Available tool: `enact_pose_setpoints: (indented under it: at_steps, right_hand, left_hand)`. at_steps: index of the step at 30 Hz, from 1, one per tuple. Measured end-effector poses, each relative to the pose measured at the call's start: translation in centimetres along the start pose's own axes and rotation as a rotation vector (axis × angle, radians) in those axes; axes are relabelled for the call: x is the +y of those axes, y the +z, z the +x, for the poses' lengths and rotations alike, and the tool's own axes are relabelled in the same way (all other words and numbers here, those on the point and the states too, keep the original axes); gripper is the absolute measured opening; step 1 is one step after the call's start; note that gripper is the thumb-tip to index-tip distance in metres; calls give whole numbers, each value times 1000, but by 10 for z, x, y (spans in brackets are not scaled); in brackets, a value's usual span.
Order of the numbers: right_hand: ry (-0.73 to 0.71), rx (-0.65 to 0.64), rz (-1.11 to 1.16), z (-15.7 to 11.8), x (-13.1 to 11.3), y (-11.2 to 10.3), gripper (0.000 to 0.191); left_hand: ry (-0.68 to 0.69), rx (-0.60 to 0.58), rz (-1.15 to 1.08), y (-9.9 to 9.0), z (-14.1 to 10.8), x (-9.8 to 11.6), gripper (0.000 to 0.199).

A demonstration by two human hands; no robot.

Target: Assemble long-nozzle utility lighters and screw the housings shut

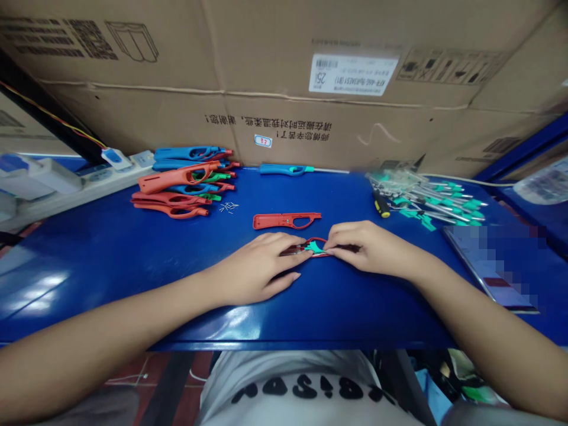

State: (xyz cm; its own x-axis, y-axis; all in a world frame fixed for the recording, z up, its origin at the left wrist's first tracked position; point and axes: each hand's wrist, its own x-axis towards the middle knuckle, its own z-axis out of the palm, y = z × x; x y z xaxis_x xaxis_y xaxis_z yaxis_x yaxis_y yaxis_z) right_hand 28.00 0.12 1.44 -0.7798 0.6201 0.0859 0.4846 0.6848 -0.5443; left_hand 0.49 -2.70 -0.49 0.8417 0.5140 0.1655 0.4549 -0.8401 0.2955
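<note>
Well inside the table edge (310, 345), half-closed left hand (260, 266) and right hand (373, 245) hold red casing (302, 249).

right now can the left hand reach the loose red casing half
Probably yes: the red casing half lies just beyond the left hand, with nothing visible between them, though its fingers are busy beside the green piece.

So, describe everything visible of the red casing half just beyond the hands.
The red casing half looks like moulded plastic, hollow inner side up. Its long body runs to an oval loop and a narrow tip at the right end; a small pale spot shows near the middle. It lies sideways on the blue table. Neither the left hand nor the right hand touches it.
</note>
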Motion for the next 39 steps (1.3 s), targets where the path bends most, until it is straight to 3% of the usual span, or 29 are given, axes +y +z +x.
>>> enact_pose_setpoints:
  at_steps: [39]
  right_hand:
    - [21,70,5,3,-3,6,19]
  left_hand:
    - [30,70,-103,7,0,-5,58]
